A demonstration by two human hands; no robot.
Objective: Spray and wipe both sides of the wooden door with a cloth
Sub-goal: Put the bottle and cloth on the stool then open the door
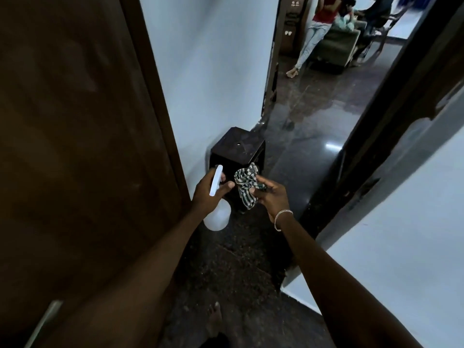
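White plastic stands out against the dim doorway: the left hand (pixel 209 192) is curled round the neck of a spray bottle (pixel 218 218), its thumb lying across the front below the trigger head, while the rounded pale body hangs under the palm. Whether the bottle has liquid in it cannot be told. The right hand (pixel 272 197) is just beside it, fingers bunched and pinching a crumpled checked cloth (pixel 247 183), dark and pale in small squares, which sticks up above the fingers and droops below them. The two hands are close but apart, and the cloth does not touch the bottle. A chain bracelet (pixel 282 218) circles the right wrist. The wooden door (pixel 75 146) fills the left side of the view, dark brown and dull, with faint lighter smears across its face; neither hand touches it. Its edge stands against a pale wall (pixel 213 71). Beyond the hands a small dark stool (pixel 238 146) sits on the floor by that wall. A dark door frame (pixel 376 136) runs up the right side. The polished dark floor (pixel 301 136) reflects light, and a bare foot (pixel 214 320) shows at the bottom. Far back, people (pixel 316 33) stand and sit around a sofa (pixel 334 46).
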